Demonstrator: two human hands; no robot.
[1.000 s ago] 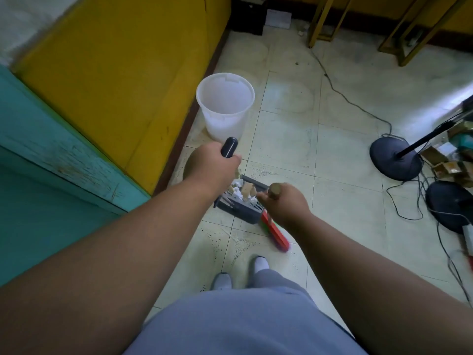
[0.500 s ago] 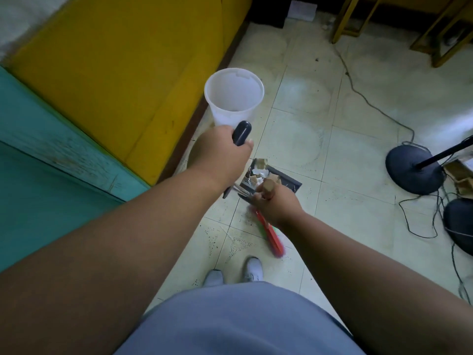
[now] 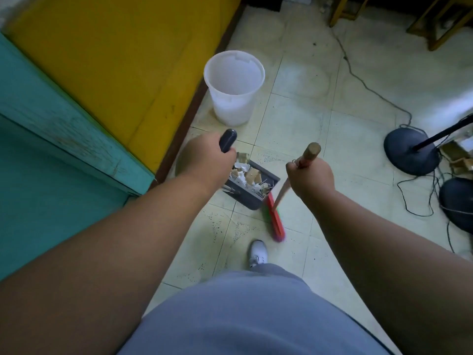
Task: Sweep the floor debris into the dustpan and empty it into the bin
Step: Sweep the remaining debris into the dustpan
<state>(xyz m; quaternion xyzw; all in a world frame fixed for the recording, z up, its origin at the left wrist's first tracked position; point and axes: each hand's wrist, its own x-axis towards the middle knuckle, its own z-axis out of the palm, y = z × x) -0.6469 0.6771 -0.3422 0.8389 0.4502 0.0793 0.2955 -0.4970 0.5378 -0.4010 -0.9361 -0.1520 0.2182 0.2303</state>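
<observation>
My left hand (image 3: pixel 204 162) grips the dark upright handle (image 3: pixel 227 140) of a grey dustpan (image 3: pixel 266 194), which holds white paper scraps and brown bits of debris (image 3: pixel 249 175). My right hand (image 3: pixel 311 176) grips the top of the broom's wooden stick (image 3: pixel 308 156). The broom's red and green head (image 3: pixel 273 219) rests on the floor just right of the dustpan. A white translucent bin (image 3: pixel 234 88) stands on the floor beyond the dustpan, close to the yellow wall, and looks empty inside.
A yellow wall (image 3: pixel 128 60) and a teal door frame (image 3: pixel 38 111) run along the left. Two dark stand bases (image 3: pixel 409 152) with tangled cables (image 3: pixel 419 196) lie at the right. Wooden furniture legs (image 3: pixel 432 26) stand at the back. My white shoe (image 3: pixel 258 252) is below the broom.
My right hand has moved right, away from the left hand, taking the broom stick with it. The view has shifted, so the bin sits farther from my left hand.
</observation>
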